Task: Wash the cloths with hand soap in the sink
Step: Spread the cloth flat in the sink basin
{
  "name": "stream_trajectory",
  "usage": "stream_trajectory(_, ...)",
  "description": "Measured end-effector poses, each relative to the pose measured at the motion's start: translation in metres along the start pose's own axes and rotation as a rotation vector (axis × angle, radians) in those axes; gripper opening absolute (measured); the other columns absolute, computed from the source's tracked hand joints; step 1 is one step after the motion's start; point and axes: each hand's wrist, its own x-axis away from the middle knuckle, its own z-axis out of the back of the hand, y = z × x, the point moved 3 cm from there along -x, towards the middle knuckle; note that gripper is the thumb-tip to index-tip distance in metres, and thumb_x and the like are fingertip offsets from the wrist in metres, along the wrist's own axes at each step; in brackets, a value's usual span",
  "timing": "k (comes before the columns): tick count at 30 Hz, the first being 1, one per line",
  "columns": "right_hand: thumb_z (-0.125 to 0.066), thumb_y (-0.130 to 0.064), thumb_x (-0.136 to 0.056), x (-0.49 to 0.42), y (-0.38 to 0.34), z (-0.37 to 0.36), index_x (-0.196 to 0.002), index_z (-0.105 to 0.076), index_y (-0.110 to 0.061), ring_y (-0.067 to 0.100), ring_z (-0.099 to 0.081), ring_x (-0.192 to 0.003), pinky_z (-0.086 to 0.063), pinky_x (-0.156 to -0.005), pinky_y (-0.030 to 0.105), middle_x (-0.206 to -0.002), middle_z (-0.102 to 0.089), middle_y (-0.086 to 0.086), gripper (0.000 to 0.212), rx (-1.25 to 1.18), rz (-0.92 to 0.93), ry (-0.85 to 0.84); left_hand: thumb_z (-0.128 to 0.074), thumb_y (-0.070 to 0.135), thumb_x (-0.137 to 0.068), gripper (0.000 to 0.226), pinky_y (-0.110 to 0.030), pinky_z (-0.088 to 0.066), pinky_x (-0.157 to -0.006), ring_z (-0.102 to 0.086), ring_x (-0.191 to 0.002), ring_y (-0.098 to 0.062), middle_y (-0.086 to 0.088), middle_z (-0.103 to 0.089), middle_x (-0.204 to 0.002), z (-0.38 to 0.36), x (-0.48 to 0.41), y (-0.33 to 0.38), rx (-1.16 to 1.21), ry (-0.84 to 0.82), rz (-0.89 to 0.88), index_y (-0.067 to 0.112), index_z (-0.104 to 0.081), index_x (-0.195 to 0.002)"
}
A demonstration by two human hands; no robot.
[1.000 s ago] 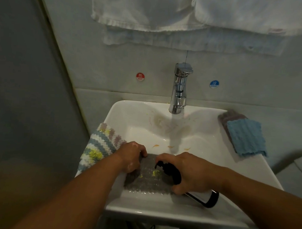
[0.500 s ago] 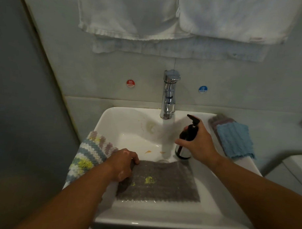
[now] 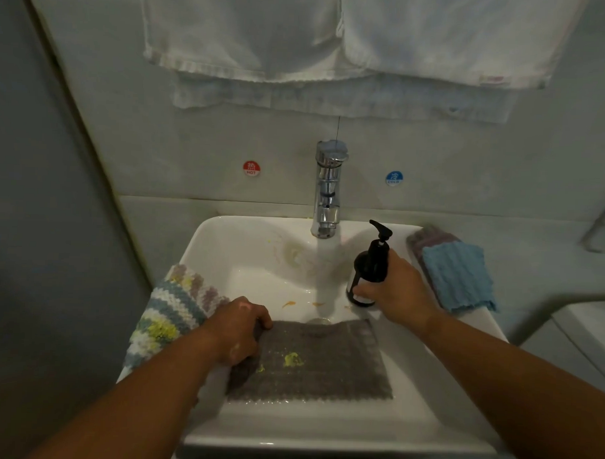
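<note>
Swung right, soap bottle (image 3: 370, 266) sits gripped in right hand (image 3: 400, 294); left hand (image 3: 237, 330) clutches grey cloth (image 3: 317, 360).

L: left hand (image 3: 237, 330) low, near-centre, fingers curled gripping grey cloth (image 3: 317, 363) | R: right hand (image 3: 400, 294) farther out, wrapped round soap bottle (image 3: 370, 269) | both forearms extended, bare

a small bathroom or washroom, most likely in a home. a white ceramic sink (image 3: 204, 246) is set against a pale wall (image 3: 160, 148), with a chrome tap (image 3: 326, 192) at its back edge. 2 round stickers on the wall mark the sides: a red hot sticker (image 3: 251, 168) and a blue cold sticker (image 3: 394, 178). white towels (image 3: 239, 31) hang above the tap. a black pump soap bottle (image 3: 372, 266) is at the basin's right side. washcloths lie about: a striped crocheted cloth (image 3: 175, 307) and a blue cloth (image 3: 457, 276) on the rim, a grey cloth (image 3: 323, 367) inside.
</note>
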Motion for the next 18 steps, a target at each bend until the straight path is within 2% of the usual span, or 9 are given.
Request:
stream_trajectory(3,-0.089,-0.026,-0.072,0.007,0.006,0.002,-0.155,-0.027,-0.016,0.029,-0.057,-0.123,-0.05,-0.093,0.037,-0.138,-0.056,0.007,0.103,-0.031,-0.097,-0.046,-0.074,0.011,-0.083,0.047,-0.022,-0.047,-0.089,-0.054,-0.111,-0.024,-0.002,-0.044,-0.117,-0.001,0.001,0.0,-0.014,0.008,-0.006,0.029,-0.066,-0.126)
stream_trajectory(4,-0.09,-0.03,-0.071,0.012,0.01,0.002,-0.158,-0.018,-0.016,0.03,-0.055,-0.127,-0.051,-0.098,0.041,-0.145,-0.051,0.009,0.114,-0.033,-0.134,-0.061,-0.075,0.012,-0.083,0.048,-0.021,-0.046,-0.087,-0.054,-0.111,-0.023,-0.001,-0.044,-0.117,-0.001,0.001,0.0,-0.012,0.01,-0.008,0.029,-0.066,-0.126)
stream_trajectory(6,-0.093,-0.037,-0.067,0.026,0.016,0.005,-0.158,-0.014,-0.022,0.03,-0.053,-0.13,-0.051,-0.102,0.049,-0.151,-0.046,0.01,0.122,-0.059,-0.199,-0.077,-0.076,0.014,-0.083,0.047,-0.021,-0.045,-0.087,-0.054,-0.111,-0.023,-0.002,-0.045,-0.118,0.0,0.001,0.0,-0.007,0.011,-0.007,0.03,-0.065,-0.126)
stream_trajectory(9,-0.092,-0.039,-0.065,0.051,0.02,0.01,-0.155,-0.021,-0.024,0.027,-0.057,-0.123,-0.055,-0.097,0.05,-0.146,-0.049,0.007,0.115,-0.124,-0.25,-0.136,-0.078,0.017,-0.082,0.048,-0.024,-0.047,-0.092,-0.054,-0.112,-0.023,-0.001,-0.048,-0.118,0.002,0.001,0.001,0.001,0.009,-0.002,0.03,-0.065,-0.126)
stream_trajectory(12,-0.09,-0.036,-0.069,0.069,0.017,0.008,-0.147,-0.034,-0.028,0.017,-0.061,-0.112,-0.061,-0.083,0.037,-0.132,-0.053,-0.001,0.096,-0.162,-0.229,-0.262,-0.078,0.017,-0.081,0.049,-0.024,-0.047,-0.093,-0.056,-0.112,-0.022,-0.002,-0.052,-0.121,0.004,0.002,0.003,-0.005,0.003,-0.007,0.029,-0.065,-0.127)
stream_trajectory(14,-0.089,-0.038,-0.071,0.072,0.009,0.002,-0.143,-0.039,-0.031,0.011,-0.06,-0.108,-0.058,-0.077,0.025,-0.129,-0.054,-0.005,0.088,-0.113,-0.142,-0.338,-0.079,0.016,-0.081,0.05,-0.024,-0.047,-0.094,-0.056,-0.114,-0.022,-0.003,-0.054,-0.126,0.005,0.003,0.004,-0.005,-0.005,-0.007,0.028,-0.064,-0.127)
stream_trajectory(16,-0.086,-0.04,-0.075,0.069,-0.001,-0.004,-0.144,-0.04,-0.032,0.009,-0.057,-0.112,-0.051,-0.083,0.017,-0.134,-0.054,-0.007,0.083,0.09,-0.007,-0.388,-0.08,0.016,-0.08,0.051,-0.025,-0.049,-0.092,-0.057,-0.11,-0.02,-0.003,-0.057,-0.128,0.006,0.003,0.004,0.002,-0.015,-0.009,0.027,-0.064,-0.127)
stream_trajectory(18,-0.084,-0.04,-0.078,0.066,-0.011,-0.013,-0.146,-0.04,-0.032,0.013,-0.054,-0.12,-0.047,-0.096,0.023,-0.139,-0.054,-0.006,0.081,0.286,0.118,-0.432,-0.082,0.016,-0.079,0.054,-0.024,-0.05,-0.088,-0.056,-0.102,-0.016,-0.002,-0.059,-0.128,0.006,0.004,0.004,0.018,-0.026,-0.005,0.027,-0.063,-0.128)
